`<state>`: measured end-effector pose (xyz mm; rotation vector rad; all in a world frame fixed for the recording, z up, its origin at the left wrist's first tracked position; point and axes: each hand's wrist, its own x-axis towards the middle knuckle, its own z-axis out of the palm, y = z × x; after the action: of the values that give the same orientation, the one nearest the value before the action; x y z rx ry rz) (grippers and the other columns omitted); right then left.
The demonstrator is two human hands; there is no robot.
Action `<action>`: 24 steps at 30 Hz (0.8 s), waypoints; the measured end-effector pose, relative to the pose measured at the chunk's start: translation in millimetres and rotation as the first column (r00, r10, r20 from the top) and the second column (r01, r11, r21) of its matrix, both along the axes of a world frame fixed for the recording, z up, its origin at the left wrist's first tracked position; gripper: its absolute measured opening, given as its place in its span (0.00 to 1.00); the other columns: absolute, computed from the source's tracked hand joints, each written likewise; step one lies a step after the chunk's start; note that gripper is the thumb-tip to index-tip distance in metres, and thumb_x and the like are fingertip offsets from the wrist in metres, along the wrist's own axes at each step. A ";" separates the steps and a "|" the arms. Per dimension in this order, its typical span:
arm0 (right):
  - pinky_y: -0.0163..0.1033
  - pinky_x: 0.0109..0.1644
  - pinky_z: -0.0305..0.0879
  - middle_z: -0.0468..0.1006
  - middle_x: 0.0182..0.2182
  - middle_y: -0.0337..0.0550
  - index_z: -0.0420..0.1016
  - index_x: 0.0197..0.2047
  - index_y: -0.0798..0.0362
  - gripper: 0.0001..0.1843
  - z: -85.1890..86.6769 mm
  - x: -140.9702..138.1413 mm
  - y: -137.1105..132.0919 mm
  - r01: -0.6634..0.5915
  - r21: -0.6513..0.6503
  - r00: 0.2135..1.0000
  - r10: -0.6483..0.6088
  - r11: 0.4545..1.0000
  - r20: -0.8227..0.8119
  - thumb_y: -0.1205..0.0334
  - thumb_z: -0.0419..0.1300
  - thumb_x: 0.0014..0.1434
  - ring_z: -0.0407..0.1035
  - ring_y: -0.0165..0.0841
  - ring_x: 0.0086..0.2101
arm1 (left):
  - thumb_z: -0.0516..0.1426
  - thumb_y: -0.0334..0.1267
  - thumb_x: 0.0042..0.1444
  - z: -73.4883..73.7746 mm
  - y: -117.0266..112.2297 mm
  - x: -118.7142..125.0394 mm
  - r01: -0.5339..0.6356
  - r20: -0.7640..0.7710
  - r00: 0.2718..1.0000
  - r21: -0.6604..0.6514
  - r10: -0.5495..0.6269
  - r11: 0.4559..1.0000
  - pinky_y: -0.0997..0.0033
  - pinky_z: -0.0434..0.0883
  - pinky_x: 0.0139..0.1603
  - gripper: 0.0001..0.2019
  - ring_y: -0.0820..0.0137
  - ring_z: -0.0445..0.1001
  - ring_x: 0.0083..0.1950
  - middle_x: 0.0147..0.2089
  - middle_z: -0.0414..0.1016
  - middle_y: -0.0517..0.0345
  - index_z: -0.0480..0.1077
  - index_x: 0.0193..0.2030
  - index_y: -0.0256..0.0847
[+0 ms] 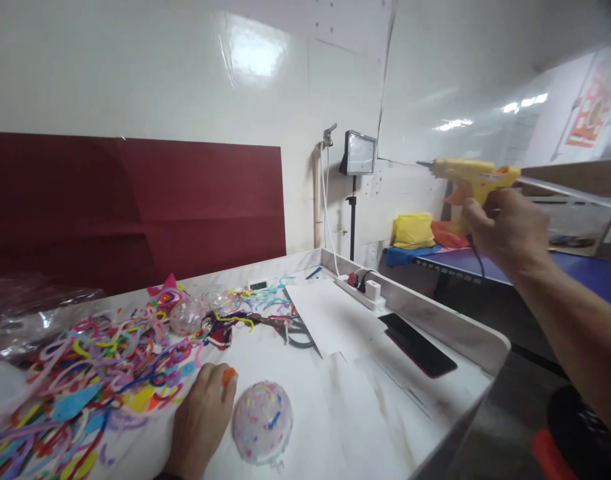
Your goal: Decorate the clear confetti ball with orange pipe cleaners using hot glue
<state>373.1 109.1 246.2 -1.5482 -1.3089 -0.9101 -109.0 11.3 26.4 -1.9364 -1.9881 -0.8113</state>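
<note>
My right hand point(510, 223) is raised at the right, wrapped around the handle of a yellow hot glue gun point(468, 172). Its nozzle points left, and a clear glue stick point(575, 189) sticks out of its back. Low over the table, my left hand point(203, 417) pinches a small orange piece point(229, 376), mostly covered by the fingers, so its kind is unclear. Just right of that hand sits a translucent dome point(262, 423) with coloured specks, rounded side up. The hand and the dome look slightly apart.
Coloured pipe cleaners and felt scraps point(110, 360) cover the left side. Behind lie scissors point(300, 333) and white paper point(325, 313). A power strip point(363, 293) and black phone point(420, 347) lie near the raised right rim point(435, 320). A lamp point(360, 153) stands beyond.
</note>
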 end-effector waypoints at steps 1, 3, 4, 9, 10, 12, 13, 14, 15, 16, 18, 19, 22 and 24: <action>0.38 0.26 0.48 0.73 0.24 0.48 0.75 0.35 0.61 0.19 3.9 -11.5 -10.9 0.011 0.014 0.999 -0.011 1.000 -0.049 0.54 0.50 0.62 0.55 0.27 0.20 | 0.45 0.43 0.61 0.9 0.2 -0.6 0.007 0.013 1.000 0.004 -0.007 1.000 0.70 0.71 0.39 0.15 0.65 0.75 0.40 0.39 0.74 0.52 0.71 0.38 0.43; 0.37 0.29 0.52 0.75 0.27 0.47 0.75 0.37 0.59 0.14 9.7 -35.2 -34.0 -0.078 0.008 0.984 0.078 0.997 -0.161 0.57 0.54 0.60 0.61 0.28 0.24 | 0.45 0.43 0.61 6.2 -0.4 -0.5 0.018 0.033 0.999 0.020 -0.019 1.000 0.68 0.71 0.42 0.16 0.64 0.75 0.42 0.41 0.75 0.51 0.71 0.39 0.42; 0.37 0.31 0.53 0.76 0.28 0.47 0.75 0.37 0.58 0.13 11.3 -46.2 -45.3 -0.102 0.028 0.979 0.105 0.994 -0.175 0.58 0.55 0.60 0.62 0.28 0.25 | 0.45 0.44 0.61 11.2 -1.8 0.9 0.028 0.046 0.999 0.040 -0.029 0.999 0.67 0.71 0.45 0.16 0.63 0.75 0.44 0.42 0.75 0.50 0.71 0.40 0.41; 0.34 0.28 0.56 0.72 0.21 0.41 0.69 0.28 0.53 0.15 -4.1 -86.7 -87.4 -0.265 0.069 0.956 0.272 0.962 -0.110 0.50 0.57 0.56 0.64 0.29 0.22 | 0.50 0.45 0.58 57.3 -23.9 35.7 0.151 0.312 0.922 0.258 -0.230 0.954 0.65 0.70 0.48 0.15 0.61 0.75 0.44 0.43 0.77 0.50 0.74 0.42 0.41; 0.34 0.26 0.57 0.72 0.21 0.40 0.68 0.27 0.53 0.17 -12.5 -94.0 -92.5 -0.337 0.093 0.932 0.346 0.937 -0.106 0.47 0.56 0.56 0.64 0.29 0.21 | 0.51 0.45 0.58 67.7 -29.8 48.2 0.200 0.382 0.878 0.255 -0.288 0.946 0.66 0.72 0.44 0.15 0.61 0.76 0.43 0.43 0.78 0.50 0.75 0.42 0.42; 0.34 0.24 0.58 0.73 0.21 0.40 0.67 0.29 0.52 0.19 -32.5 -110.5 -100.2 -0.513 0.090 0.836 0.521 0.853 -0.172 0.43 0.56 0.57 0.67 0.31 0.20 | 0.54 0.45 0.57 85.1 -39.2 75.6 0.327 0.513 0.758 0.235 -0.403 0.915 0.68 0.72 0.40 0.15 0.61 0.76 0.43 0.43 0.79 0.51 0.76 0.45 0.43; 0.34 0.23 0.60 0.73 0.22 0.39 0.67 0.31 0.51 0.18 -43.1 -120.1 -103.2 -0.606 0.086 0.759 0.606 0.791 -0.239 0.44 0.57 0.57 0.68 0.31 0.21 | 0.55 0.44 0.57 91.4 -41.9 89.5 0.380 0.580 0.684 0.234 -0.442 0.895 0.68 0.72 0.42 0.14 0.60 0.76 0.45 0.44 0.79 0.51 0.77 0.45 0.44; 0.33 0.22 0.61 0.72 0.22 0.38 0.67 0.31 0.50 0.16 -53.4 -130.3 -105.7 -0.677 0.072 0.685 0.663 0.732 -0.303 0.46 0.58 0.58 0.67 0.30 0.20 | 0.56 0.43 0.58 95.9 -42.9 103.0 0.427 0.641 0.604 0.240 -0.472 0.872 0.68 0.72 0.46 0.14 0.61 0.76 0.48 0.46 0.78 0.51 0.76 0.48 0.45; 0.32 0.20 0.60 0.71 0.22 0.37 0.66 0.30 0.50 0.15 -63.0 -140.8 -107.8 -0.725 0.079 0.621 0.699 0.684 -0.354 0.47 0.58 0.58 0.67 0.29 0.19 | 0.57 0.42 0.57 98.9 -42.4 115.7 0.465 0.695 0.517 0.262 -0.499 0.846 0.68 0.70 0.49 0.15 0.61 0.75 0.49 0.48 0.78 0.50 0.76 0.50 0.45; 0.32 0.20 0.61 0.70 0.22 0.37 0.65 0.29 0.50 0.15 -71.7 -151.2 -109.6 -0.768 0.081 0.560 0.729 0.635 -0.394 0.48 0.59 0.59 0.66 0.29 0.19 | 0.58 0.42 0.57 100.5 -40.7 127.5 0.498 0.754 0.420 0.275 -0.506 0.823 0.67 0.70 0.51 0.17 0.61 0.75 0.50 0.50 0.77 0.50 0.74 0.53 0.45; 0.32 0.19 0.62 0.70 0.22 0.37 0.66 0.30 0.50 0.14 -86.0 -170.0 -112.3 -0.821 0.100 0.462 0.757 0.562 -0.462 0.49 0.59 0.59 0.66 0.28 0.18 | 0.60 0.44 0.57 101.1 -35.3 147.8 0.526 0.859 0.194 0.318 -0.475 0.789 0.66 0.69 0.53 0.21 0.60 0.73 0.54 0.54 0.75 0.48 0.71 0.57 0.44; 0.33 0.19 0.63 0.70 0.22 0.37 0.67 0.30 0.50 0.14 -91.7 -177.7 -113.3 -0.843 0.112 0.415 0.767 0.527 -0.489 0.50 0.59 0.59 0.67 0.29 0.19 | 0.59 0.45 0.58 100.5 -32.6 156.3 0.525 0.875 0.104 0.355 -0.473 0.773 0.66 0.69 0.54 0.21 0.60 0.72 0.56 0.55 0.75 0.47 0.70 0.58 0.43; 0.35 0.20 0.67 0.73 0.24 0.38 0.70 0.32 0.50 0.13 -105.3 -192.8 -114.7 -0.884 0.136 0.298 0.764 0.446 -0.572 0.50 0.60 0.59 0.70 0.31 0.21 | 0.57 0.48 0.60 97.3 -27.7 175.6 0.526 0.890 -0.120 0.433 -0.441 0.732 0.65 0.68 0.56 0.19 0.59 0.69 0.59 0.56 0.74 0.47 0.73 0.54 0.40; 0.36 0.21 0.69 0.75 0.25 0.39 0.71 0.33 0.50 0.12 -111.8 -197.3 -115.0 -0.893 0.150 0.257 0.754 0.425 -0.604 0.50 0.61 0.58 0.71 0.32 0.22 | 0.59 0.48 0.58 94.9 -27.2 183.7 0.474 0.889 -0.256 0.458 -0.379 0.752 0.65 0.69 0.55 0.18 0.59 0.70 0.59 0.53 0.76 0.47 0.74 0.51 0.40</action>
<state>175.8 -5.8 134.4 -0.8606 -1.4745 0.4508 74.7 -15.9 121.2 -2.2562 -1.4061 -3.3235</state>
